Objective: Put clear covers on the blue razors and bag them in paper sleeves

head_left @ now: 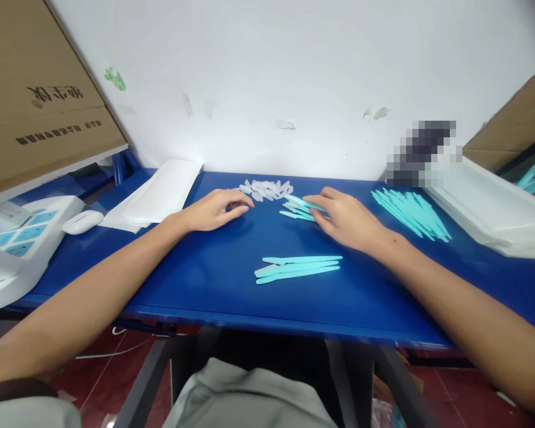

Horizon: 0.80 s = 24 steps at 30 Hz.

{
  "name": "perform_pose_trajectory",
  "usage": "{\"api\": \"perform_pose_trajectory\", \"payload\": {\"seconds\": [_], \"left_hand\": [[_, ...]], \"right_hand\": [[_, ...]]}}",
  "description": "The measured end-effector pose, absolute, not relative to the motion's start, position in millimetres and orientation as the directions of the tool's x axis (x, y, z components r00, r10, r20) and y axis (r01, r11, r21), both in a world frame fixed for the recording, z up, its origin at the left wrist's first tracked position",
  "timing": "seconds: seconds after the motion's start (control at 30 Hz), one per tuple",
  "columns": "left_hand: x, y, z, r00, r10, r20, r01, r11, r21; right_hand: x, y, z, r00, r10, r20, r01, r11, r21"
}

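My left hand (218,209) hovers over the blue table at the left of a small heap of translucent plastic caps (267,189). Its fingers are curved and apart from the thumb, with nothing visible between them. Pinched in my right hand (341,217) is a turquoise eyebrow razor (299,201), its tip pointing left toward the caps. Several more razors (294,214) lie under that hand, partly covered by it. Closer to me, three turquoise razors (301,268) rest side by side. A larger pile of razors (412,214) spreads out to the right of my right hand.
White flat packets (156,193) lie at the back left, near a white mouse (82,222) and a white device with blue keys (31,232). Stacked clear trays (494,208) stand at the right. A cardboard box (44,89) rises at the left, and a white wall (258,77) closes the back.
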<state>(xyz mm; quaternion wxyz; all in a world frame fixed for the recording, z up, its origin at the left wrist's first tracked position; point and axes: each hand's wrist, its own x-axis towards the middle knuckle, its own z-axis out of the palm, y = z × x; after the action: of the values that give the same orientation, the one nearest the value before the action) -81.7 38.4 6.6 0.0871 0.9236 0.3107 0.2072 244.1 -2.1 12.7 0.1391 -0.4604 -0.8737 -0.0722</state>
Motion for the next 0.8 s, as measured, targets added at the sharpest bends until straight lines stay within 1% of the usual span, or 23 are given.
{"api": "perform_pose_trajectory", "payload": {"seconds": [0.07, 0.17, 0.23, 0.3, 0.37, 0.47, 0.57, 0.67, 0.73, 0.8], "left_hand": [[-88, 43, 3, 0.686, 0.622, 0.378, 0.538, -0.783, 0.312], [-90, 42, 2, 0.587, 0.625, 0.514, 0.551, -0.774, 0.312], [-91, 39, 3, 0.516, 0.606, 0.605, 0.573, -0.769, 0.283], [-92, 39, 4, 0.458, 0.595, 0.661, 0.625, -0.744, 0.237], [-96, 43, 4, 0.41, 0.623, 0.667, 0.701, -0.683, 0.207], [-103, 51, 2, 0.357, 0.699, 0.619, 0.791, -0.579, 0.197], [-109, 55, 3, 0.252, 0.736, 0.628, 0.837, -0.492, 0.24], [-111, 54, 6, 0.153, 0.775, 0.613, 0.857, -0.413, 0.308], [-111, 53, 7, 0.149, 0.801, 0.579, 0.869, -0.386, 0.31], [-113, 54, 6, 0.185, 0.814, 0.55, 0.881, -0.385, 0.274]], "right_hand": [[249, 5, 9, -0.512, 0.805, 0.3, 0.845, 0.536, 0.004], [249, 9, 4, -0.525, 0.807, 0.27, 0.844, 0.533, 0.048], [246, 9, 3, -0.529, 0.806, 0.267, 0.846, 0.528, 0.082], [245, 8, 3, -0.526, 0.805, 0.274, 0.848, 0.521, 0.1], [245, 7, 4, -0.525, 0.801, 0.287, 0.848, 0.52, 0.102], [247, 4, 8, -0.53, 0.78, 0.331, 0.842, 0.532, 0.095], [248, -2, 14, -0.545, 0.755, 0.363, 0.821, 0.568, 0.051], [242, -14, 21, -0.593, 0.747, 0.3, 0.775, 0.631, -0.039], [236, -24, 25, -0.646, 0.726, 0.237, 0.725, 0.68, -0.11], [230, -33, 27, -0.699, 0.695, 0.168, 0.668, 0.719, -0.191]]}}
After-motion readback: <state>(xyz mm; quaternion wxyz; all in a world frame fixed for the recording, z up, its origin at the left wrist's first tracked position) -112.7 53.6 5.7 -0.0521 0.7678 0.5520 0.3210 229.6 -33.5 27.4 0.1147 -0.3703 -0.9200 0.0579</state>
